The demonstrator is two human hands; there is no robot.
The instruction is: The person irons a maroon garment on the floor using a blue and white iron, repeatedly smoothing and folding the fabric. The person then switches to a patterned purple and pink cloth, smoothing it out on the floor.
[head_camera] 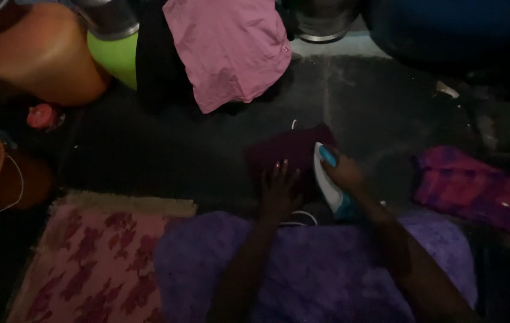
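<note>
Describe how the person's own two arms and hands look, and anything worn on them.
Both forearms are bare, with no sleeves in view. The left hand and the right hand wear no gloves. No ring, bracelet or watch can be made out, though the dim light hides fine detail. The fingers of the left hand are bare too.

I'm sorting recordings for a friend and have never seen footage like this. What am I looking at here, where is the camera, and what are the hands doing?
There is one picture, taken by a camera worn on a person's head, looking down at their own two hands. No machine is involved. The person works on a dark floor. The right hand grips a white and blue iron standing at the edge of a small dark red cloth. The left hand lies flat on that cloth. Nearby are a pink garment, a purple checked cloth, a pink patterned mat, a fluffy purple rug and an orange pot.
</note>
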